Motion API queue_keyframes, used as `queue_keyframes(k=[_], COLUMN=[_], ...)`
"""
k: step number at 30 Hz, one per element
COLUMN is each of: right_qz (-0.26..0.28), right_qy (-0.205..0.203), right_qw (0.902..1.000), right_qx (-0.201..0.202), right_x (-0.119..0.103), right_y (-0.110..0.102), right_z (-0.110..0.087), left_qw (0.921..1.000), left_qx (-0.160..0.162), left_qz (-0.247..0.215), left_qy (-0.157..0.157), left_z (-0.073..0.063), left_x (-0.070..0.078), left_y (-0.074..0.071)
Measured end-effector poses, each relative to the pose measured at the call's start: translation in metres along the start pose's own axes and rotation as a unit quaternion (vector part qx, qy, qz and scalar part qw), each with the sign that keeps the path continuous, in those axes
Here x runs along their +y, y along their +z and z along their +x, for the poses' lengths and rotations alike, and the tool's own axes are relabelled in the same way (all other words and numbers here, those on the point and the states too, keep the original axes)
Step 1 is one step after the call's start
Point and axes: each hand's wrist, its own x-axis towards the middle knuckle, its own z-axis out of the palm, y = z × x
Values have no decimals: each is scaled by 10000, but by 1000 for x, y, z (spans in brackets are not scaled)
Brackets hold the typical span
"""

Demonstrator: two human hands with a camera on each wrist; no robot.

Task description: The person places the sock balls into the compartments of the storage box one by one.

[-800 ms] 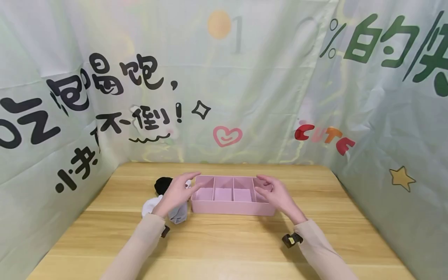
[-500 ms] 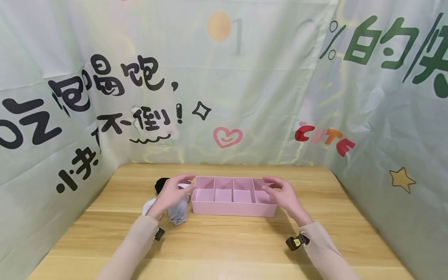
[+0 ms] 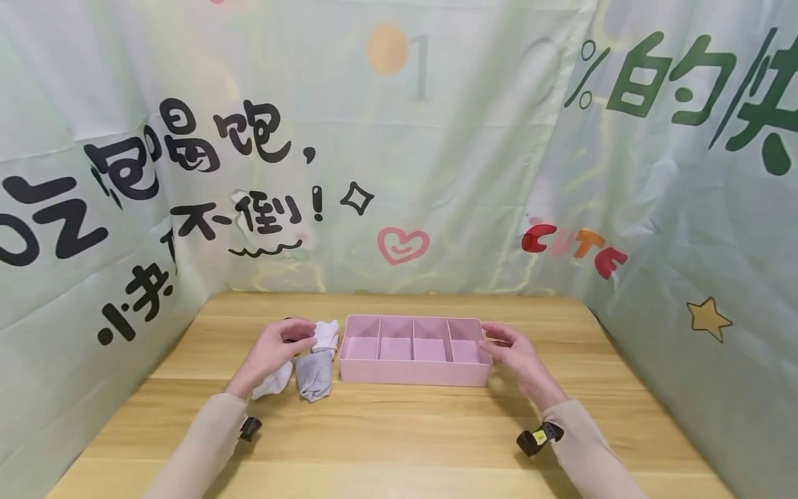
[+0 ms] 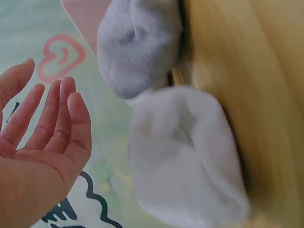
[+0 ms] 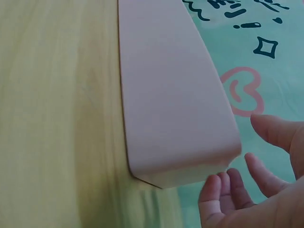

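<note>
A pink box (image 3: 414, 372) divided into several compartments stands on the table. My right hand (image 3: 520, 357) is at its right end, fingers loosely bent and fingertips close to the rim. In the right wrist view those fingers (image 5: 211, 192) hold nothing, beside the box's end wall. To the box's left lie bundled socks: a grey one (image 3: 314, 375), a white one (image 3: 325, 336) behind it and another white one (image 3: 274, 383). Over them hovers my left hand (image 3: 271, 353), relaxed and holding nothing. It mostly hides a black bundle at the back.
The wooden table (image 3: 399, 443) extends in front of the box and to both sides. Printed cloth (image 3: 436, 173) hangs around its back and sides. Each wrist carries a small dark camera, such as the right one (image 3: 531, 441).
My left hand has drawn away from the box's left end, out over the socks. My right hand has shifted outward from above the right compartment to the box's right end. The box stays put.
</note>
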Motion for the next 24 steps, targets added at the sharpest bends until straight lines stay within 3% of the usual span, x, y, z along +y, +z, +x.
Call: queue_keyframes(k=[6,12,24], right_qz=[331,405,385], right_qy=[180,193,130], right_qw=[9987,9970,9936], right_qx=[-341,-625,-1049], right_x=[12,18,24], right_y=[-1,-2,-6], right_z=[1,2,4], left_qw=[9993,9983,9882], left_qx=[-140,-186,-795], left_qz=[-236,-82,-544], left_qy=[-255,-552,-1188], left_z=[-9,-19,-31], left_x=[-9,-21,-37], left_y=[-15,-29,-46])
